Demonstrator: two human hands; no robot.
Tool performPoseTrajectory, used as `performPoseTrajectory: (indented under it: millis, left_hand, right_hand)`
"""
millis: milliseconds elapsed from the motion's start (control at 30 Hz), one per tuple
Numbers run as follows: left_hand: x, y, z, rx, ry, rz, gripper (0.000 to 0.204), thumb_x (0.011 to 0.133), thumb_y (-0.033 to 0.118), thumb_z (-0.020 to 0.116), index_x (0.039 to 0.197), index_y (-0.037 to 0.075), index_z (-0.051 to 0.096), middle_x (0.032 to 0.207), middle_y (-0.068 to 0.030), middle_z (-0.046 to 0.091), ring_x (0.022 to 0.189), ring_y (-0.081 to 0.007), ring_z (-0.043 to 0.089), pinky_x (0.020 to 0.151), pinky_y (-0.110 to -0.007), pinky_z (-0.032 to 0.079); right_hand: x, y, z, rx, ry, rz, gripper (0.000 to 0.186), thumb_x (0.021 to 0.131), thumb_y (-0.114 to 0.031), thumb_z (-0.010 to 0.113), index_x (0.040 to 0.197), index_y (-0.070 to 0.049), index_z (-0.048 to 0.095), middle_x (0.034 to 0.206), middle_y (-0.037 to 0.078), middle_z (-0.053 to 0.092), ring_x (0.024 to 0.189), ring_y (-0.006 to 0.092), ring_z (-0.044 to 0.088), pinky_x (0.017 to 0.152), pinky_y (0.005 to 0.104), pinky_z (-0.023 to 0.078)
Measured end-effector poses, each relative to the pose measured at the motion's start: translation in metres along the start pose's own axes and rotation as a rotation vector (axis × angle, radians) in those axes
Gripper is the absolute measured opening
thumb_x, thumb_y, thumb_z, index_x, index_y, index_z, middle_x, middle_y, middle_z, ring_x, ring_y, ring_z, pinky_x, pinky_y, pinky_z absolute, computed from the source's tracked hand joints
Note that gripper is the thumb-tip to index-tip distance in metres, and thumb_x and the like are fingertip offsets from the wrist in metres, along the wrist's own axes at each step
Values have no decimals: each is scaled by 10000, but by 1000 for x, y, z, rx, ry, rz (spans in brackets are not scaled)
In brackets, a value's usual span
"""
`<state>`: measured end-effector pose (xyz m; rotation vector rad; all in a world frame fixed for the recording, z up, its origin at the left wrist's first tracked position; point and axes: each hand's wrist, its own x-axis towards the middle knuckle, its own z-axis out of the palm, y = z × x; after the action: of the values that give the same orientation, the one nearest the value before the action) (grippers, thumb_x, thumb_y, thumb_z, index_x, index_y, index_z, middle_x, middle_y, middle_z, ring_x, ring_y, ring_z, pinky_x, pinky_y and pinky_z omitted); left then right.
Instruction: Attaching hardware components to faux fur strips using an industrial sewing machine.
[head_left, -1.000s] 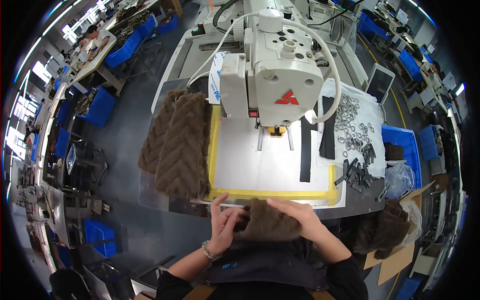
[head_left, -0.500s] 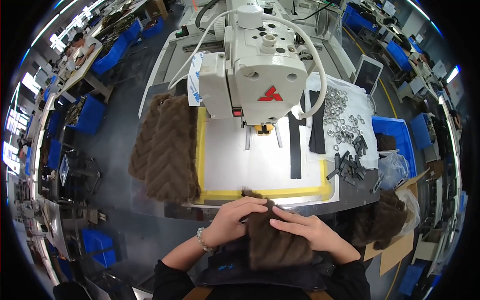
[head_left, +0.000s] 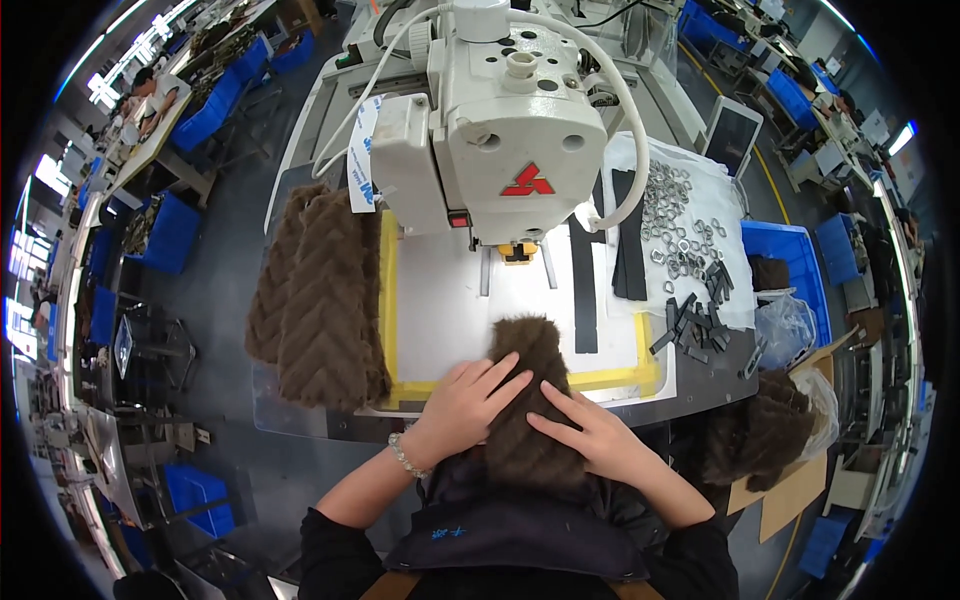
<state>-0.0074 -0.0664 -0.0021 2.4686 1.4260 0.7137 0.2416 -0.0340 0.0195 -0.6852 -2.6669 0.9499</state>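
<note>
A brown fur strip (head_left: 535, 445) reaches from the white work plate (head_left: 440, 300) back over the table's front edge toward my lap. My left hand (head_left: 462, 405) holds its left side, two digits stretched across the pile. On the opposite side my right hand (head_left: 597, 435) has hold of it, also with two digits on top; the other fingers of that hand are hidden. Beyond the strip's far end is the sewing machine head (head_left: 525, 165), with a yellow-and-black clamp (head_left: 517, 253) beneath it.
Stacked brown fur pieces (head_left: 325, 310) lie left of the yellow-taped plate. To its right are black straps (head_left: 586, 290), metal rings (head_left: 680, 220) and short black strips (head_left: 690, 325). A blue bin (head_left: 815, 275) and more fur (head_left: 765, 425) stand at far right.
The fur strip has moved forward, its far end passing from the table's front edge onto the white plate. Both hands have moved forward with it, and the view has shifted slightly.
</note>
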Motion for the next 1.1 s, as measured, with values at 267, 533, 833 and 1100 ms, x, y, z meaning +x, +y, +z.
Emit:
performPoseTrajectory:
  millis: [267,533,833,1100]
  left_hand:
    - [0,-5,2,130,-46,50,535,685,21,626,1211,116,647,1275,-58,611,1051,-211,553,870,-335,396]
    - [8,-10,0,81,-40,70,413,699,61,620,1106,102,680,1208,-55,628,1070,-210,558,863,-339,394]
    - [13,-14,4,122,-25,150,321,739,119,613,1049,86,688,1138,-63,647,978,-190,591,807,-322,434]
    - [17,-17,7,115,-82,126,195,769,118,622,950,67,674,1020,-51,623,946,-194,587,815,-327,463]
  right_hand:
    - [-2,23,13,-510,226,-262,673,647,-152,706,1308,-155,577,1178,63,552,937,226,596,789,330,470]
    - [39,52,-56,-59,32,-24,822,647,-165,811,1399,-131,481,1321,141,504,1221,318,502,980,412,417]
    - [69,57,-56,-124,-209,-100,871,742,-123,744,1494,-72,307,1545,123,322,1433,296,310,1155,458,281]
    - [88,57,-54,-251,-236,-99,997,646,-184,780,1502,-68,281,1560,135,296,1443,268,301,1163,490,248]
